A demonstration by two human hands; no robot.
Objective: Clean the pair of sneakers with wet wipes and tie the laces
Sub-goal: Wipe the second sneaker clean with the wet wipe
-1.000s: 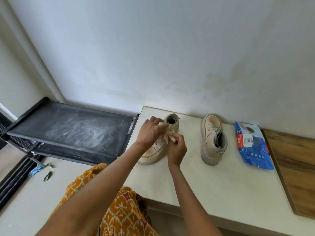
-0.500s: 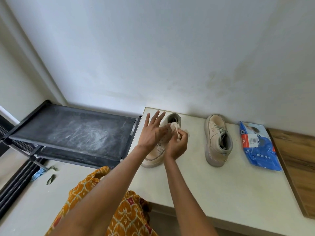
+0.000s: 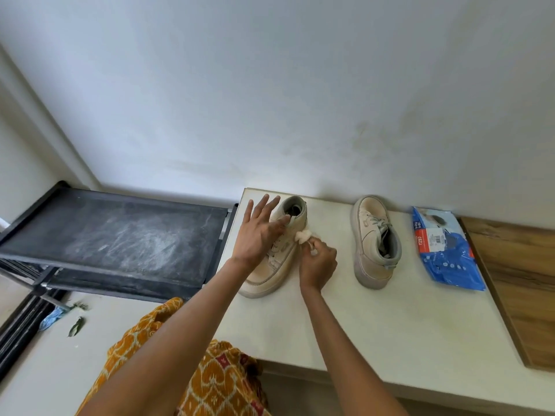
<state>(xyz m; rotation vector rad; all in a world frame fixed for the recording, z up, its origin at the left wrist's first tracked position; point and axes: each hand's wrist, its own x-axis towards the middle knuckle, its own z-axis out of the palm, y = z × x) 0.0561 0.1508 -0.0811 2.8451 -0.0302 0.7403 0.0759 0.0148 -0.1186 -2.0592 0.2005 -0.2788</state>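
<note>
We are mid-clean on 1 sneaker [image 3: 279, 250] at the bench's [image 3: 375, 325] left end — left hand [image 3: 259, 232] spread flat on it, right hand [image 3: 318, 262] pinching a balled wipe [image 3: 302, 236] at its side. The other sneaker [image 3: 375, 241] waits nearby; whether laces are tied we cannot tell.

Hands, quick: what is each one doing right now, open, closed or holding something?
Left hand: open, fingers spread, resting against the left sneaker.
Right hand: closed, pinching a crumpled wipe beside that sneaker.
</note>
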